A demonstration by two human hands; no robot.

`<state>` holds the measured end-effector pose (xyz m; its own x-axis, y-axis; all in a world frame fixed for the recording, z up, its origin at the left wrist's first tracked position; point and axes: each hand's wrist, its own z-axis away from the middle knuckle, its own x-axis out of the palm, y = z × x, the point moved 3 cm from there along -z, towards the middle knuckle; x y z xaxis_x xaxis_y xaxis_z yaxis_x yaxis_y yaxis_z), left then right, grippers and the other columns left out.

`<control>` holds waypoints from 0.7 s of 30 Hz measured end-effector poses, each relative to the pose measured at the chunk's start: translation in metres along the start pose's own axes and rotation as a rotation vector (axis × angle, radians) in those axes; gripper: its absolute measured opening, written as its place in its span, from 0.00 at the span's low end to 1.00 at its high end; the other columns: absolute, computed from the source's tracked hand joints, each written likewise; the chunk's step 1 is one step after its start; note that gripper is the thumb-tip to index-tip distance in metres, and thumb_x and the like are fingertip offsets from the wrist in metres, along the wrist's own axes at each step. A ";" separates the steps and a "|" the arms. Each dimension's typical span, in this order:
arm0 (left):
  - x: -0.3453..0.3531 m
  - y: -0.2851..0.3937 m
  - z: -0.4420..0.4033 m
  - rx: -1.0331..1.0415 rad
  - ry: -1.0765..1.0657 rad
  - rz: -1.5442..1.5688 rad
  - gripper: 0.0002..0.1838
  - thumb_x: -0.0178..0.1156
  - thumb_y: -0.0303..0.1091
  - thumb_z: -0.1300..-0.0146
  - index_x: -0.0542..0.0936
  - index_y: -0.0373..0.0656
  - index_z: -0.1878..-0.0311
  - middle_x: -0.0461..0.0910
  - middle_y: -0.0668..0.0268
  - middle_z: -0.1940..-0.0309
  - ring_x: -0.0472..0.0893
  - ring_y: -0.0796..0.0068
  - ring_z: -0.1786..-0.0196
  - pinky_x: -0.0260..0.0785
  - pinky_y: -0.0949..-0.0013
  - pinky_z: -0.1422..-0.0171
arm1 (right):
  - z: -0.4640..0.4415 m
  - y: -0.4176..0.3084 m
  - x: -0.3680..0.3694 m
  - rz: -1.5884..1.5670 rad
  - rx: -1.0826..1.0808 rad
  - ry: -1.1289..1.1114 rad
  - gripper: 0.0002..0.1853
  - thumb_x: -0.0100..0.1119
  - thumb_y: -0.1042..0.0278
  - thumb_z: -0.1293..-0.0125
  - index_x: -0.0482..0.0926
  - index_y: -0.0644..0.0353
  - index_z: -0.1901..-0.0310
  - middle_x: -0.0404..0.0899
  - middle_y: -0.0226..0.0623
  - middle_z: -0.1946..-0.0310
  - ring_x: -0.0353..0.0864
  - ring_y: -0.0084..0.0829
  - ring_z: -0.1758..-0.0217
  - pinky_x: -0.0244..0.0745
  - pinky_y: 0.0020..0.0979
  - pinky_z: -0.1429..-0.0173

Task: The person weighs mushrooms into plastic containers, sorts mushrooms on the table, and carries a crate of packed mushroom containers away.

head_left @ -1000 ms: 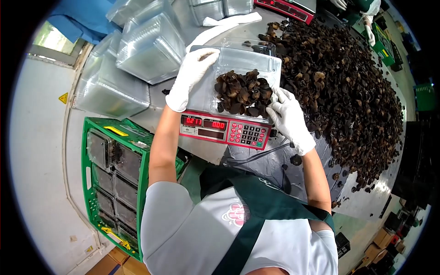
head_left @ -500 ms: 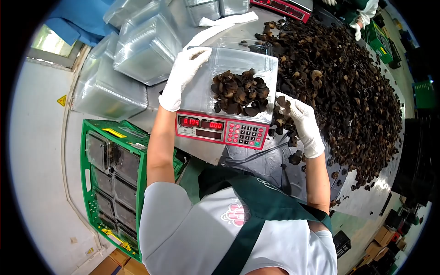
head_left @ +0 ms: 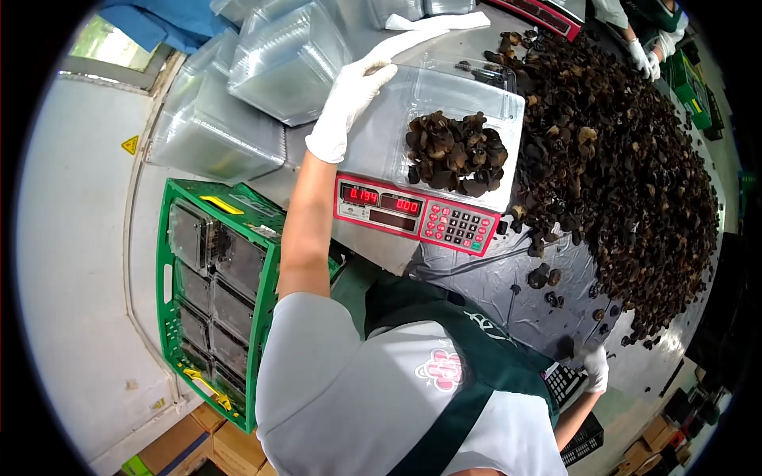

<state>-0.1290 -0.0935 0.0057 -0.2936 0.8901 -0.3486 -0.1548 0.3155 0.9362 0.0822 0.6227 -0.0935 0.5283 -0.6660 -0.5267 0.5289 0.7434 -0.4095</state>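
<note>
A clear plastic box (head_left: 413,163) lies with its lid side to the left on a red scale (head_left: 417,213), whose display reads 0.194. Dark dried fungus (head_left: 456,152) sits in the box. My gloved left hand (head_left: 355,103) is at the upper left edge of the box, fingers bent and apart, with nothing visible in them. Low on the right, beside my apron, my gloved right hand (head_left: 595,369) is at the table's near edge; its fingers are blurred, and whether it holds anything is unclear.
A large fungus heap (head_left: 619,174) covers the table's right side. Stacked clear boxes (head_left: 290,63) stand at the upper left. A green crate (head_left: 169,278) with packed boxes is at the left. A second scale (head_left: 548,17) and a co-worker's gloved hands (head_left: 644,60) are at the top right.
My right hand has left the box with some fungus pieces and moved down beside my apron. The display went from 0.211 to 0.194. The whole view has shifted slightly.
</note>
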 end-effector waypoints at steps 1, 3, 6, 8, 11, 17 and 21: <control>0.004 0.002 0.000 0.001 -0.005 -0.001 0.20 0.65 0.42 0.39 0.80 0.40 0.48 0.81 0.71 0.58 0.77 0.83 0.57 0.68 0.76 0.54 | -0.001 0.037 0.001 0.348 -0.153 -0.019 0.05 0.66 0.70 0.48 0.83 0.63 0.74 0.85 0.39 0.73 0.83 0.27 0.70 0.76 0.30 0.62; 0.015 0.007 0.002 0.023 -0.032 0.019 0.21 0.66 0.42 0.41 0.80 0.39 0.48 0.81 0.71 0.59 0.76 0.84 0.59 0.69 0.76 0.56 | 0.016 0.058 -0.002 0.662 -0.044 0.112 0.11 0.67 0.61 0.55 0.82 0.62 0.75 0.82 0.43 0.77 0.82 0.36 0.76 0.77 0.34 0.68; 0.024 -0.019 -0.018 0.146 0.023 -0.162 0.21 0.66 0.41 0.41 0.80 0.38 0.49 0.81 0.69 0.62 0.75 0.84 0.64 0.69 0.77 0.61 | 0.013 0.064 -0.009 0.649 -0.103 0.276 0.14 0.66 0.58 0.55 0.82 0.63 0.76 0.81 0.44 0.79 0.82 0.37 0.77 0.76 0.35 0.71; 0.030 -0.027 -0.022 0.147 0.017 -0.199 0.21 0.66 0.41 0.41 0.80 0.37 0.49 0.81 0.69 0.63 0.75 0.84 0.66 0.68 0.77 0.63 | 0.020 -0.018 -0.009 0.379 0.013 0.404 0.14 0.65 0.59 0.51 0.82 0.64 0.74 0.80 0.48 0.79 0.83 0.38 0.77 0.75 0.36 0.72; 0.033 -0.022 -0.024 0.150 0.021 -0.240 0.21 0.67 0.41 0.42 0.80 0.37 0.49 0.81 0.68 0.65 0.74 0.83 0.69 0.68 0.77 0.66 | -0.006 -0.107 -0.002 0.424 -0.265 0.518 0.13 0.69 0.63 0.46 0.80 0.67 0.70 0.81 0.44 0.78 0.79 0.28 0.77 0.73 0.32 0.69; 0.025 -0.012 -0.010 0.164 0.053 -0.257 0.21 0.66 0.41 0.41 0.79 0.35 0.50 0.81 0.68 0.65 0.74 0.84 0.69 0.67 0.78 0.65 | -0.002 -0.349 0.053 0.105 -0.995 0.530 0.12 0.67 0.67 0.43 0.83 0.56 0.57 0.84 0.35 0.67 0.82 0.30 0.70 0.77 0.27 0.62; 0.021 -0.006 0.006 0.147 0.062 -0.253 0.21 0.65 0.41 0.40 0.79 0.36 0.49 0.82 0.66 0.60 0.77 0.81 0.62 0.70 0.75 0.58 | 0.007 -0.441 0.097 0.298 -1.182 0.531 0.23 0.70 0.60 0.48 0.79 0.55 0.49 0.81 0.35 0.56 0.81 0.34 0.61 0.77 0.30 0.56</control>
<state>-0.1291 -0.0743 -0.0070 -0.3205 0.7567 -0.5698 -0.0940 0.5732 0.8140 -0.0949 0.2298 0.0413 0.0574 -0.5653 -0.8229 -0.5955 0.6422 -0.4827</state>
